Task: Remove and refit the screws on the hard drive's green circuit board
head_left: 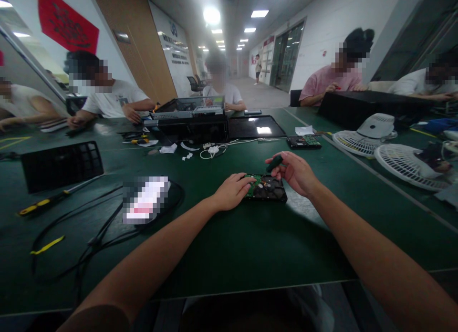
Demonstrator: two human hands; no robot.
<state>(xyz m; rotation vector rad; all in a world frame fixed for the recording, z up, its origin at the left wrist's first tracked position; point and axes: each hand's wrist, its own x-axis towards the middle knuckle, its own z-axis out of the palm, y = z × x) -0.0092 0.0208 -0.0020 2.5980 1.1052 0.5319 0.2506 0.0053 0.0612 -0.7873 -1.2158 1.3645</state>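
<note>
From the head view, the left hand (232, 192) lies loosely open across a black drive (275, 191) on the table (243, 255), covering its left end. The right hand (296, 173) pinches a dark green handle (274, 164) above the drive; I can't make out its tip.

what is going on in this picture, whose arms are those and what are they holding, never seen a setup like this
There is no machine arm here: these are a person's own bare hands, seen from a camera worn on their head, looking forward and down. It is the only view.

The left hand rests on a flat black device with a green circuit board. The right hand holds what looks like a small dark tool handle above it.

Around them on the green table lie a yellow-and-black screwdriver, a black panel and white fan parts. Other people sit around it.
</note>
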